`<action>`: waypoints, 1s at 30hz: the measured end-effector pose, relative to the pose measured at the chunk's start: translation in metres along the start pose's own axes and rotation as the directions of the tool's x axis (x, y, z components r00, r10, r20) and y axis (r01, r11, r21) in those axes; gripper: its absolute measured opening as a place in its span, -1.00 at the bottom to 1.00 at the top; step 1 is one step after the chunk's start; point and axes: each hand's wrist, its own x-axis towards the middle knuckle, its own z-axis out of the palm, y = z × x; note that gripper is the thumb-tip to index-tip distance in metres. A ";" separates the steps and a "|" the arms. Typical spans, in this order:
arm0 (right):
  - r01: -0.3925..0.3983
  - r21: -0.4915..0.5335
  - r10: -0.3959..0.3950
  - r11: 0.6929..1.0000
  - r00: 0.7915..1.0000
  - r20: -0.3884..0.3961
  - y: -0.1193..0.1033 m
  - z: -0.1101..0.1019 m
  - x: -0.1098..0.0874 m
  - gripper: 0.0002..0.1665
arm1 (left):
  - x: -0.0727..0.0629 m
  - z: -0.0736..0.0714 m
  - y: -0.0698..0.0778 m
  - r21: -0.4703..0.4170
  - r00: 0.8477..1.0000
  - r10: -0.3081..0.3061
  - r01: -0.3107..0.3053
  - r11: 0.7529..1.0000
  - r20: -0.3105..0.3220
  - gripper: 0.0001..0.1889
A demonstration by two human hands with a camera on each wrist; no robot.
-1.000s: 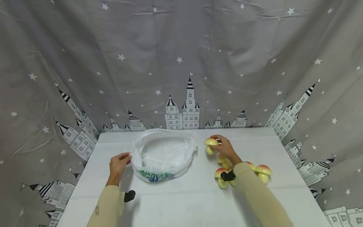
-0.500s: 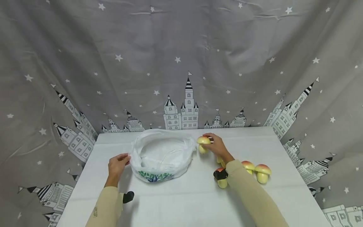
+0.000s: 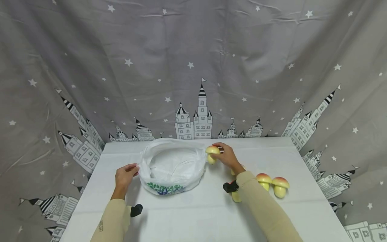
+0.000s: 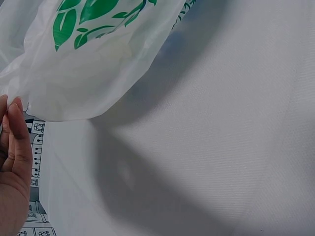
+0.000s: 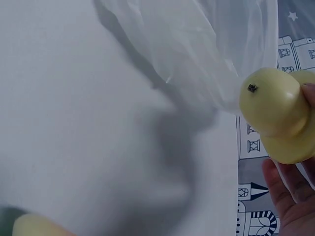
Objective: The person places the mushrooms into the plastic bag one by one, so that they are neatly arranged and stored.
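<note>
A white plastic bag [image 3: 172,164] with a green and blue tree print lies with its mouth wide at the left middle of the table. My left hand [image 3: 125,176] pinches its left rim between thumb and fingers; in the left wrist view the fingertips [image 4: 15,110] meet the bag's thin film [image 4: 93,83]. My right hand [image 3: 226,156] holds a toy mushroom [image 3: 212,151] by its cap, right beside the bag's right edge. The right wrist view shows the mushroom's yellow stem end [image 5: 275,101] facing the camera, with the bag [image 5: 197,44] close behind it.
Two more mushrooms, a left one [image 3: 264,181] and a right one [image 3: 280,186], stand right of my right sleeve [image 3: 263,205]. Others are partly hidden under that forearm, one stem [image 3: 236,197] showing. A grey castle-print curtain [image 3: 193,67] rises behind the white table [image 3: 187,218].
My right hand has carried the mushroom leftward, from a gap away to the bag's right edge. The left hand stays on the bag rim.
</note>
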 end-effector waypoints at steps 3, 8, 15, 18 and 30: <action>-0.008 -0.006 0.008 1.000 1.000 0.007 -0.002 0.004 0.001 -0.43 | 0.003 0.001 -0.006 -0.001 1.000 0.006 -0.006 1.000 -0.001 -0.67; -0.013 -0.014 0.013 1.000 0.999 0.032 -0.006 0.008 0.002 -0.44 | -0.001 0.000 -0.004 -0.005 1.000 -0.001 0.001 1.000 0.001 -0.65; -0.001 -0.017 0.002 1.000 0.998 0.059 -0.011 0.015 0.007 -0.46 | -0.010 -0.004 0.007 -0.028 1.000 -0.025 0.025 0.999 -0.006 -0.68; -0.004 -0.004 0.005 1.000 0.998 0.067 -0.013 0.019 0.008 -0.46 | -0.014 -0.008 0.013 -0.071 0.999 -0.022 0.023 0.997 0.026 -0.69; 0.003 0.033 -0.005 0.999 0.999 0.050 -0.021 0.044 0.009 -0.47 | -0.013 -0.008 0.017 -0.054 0.999 -0.021 0.024 0.998 0.043 -0.65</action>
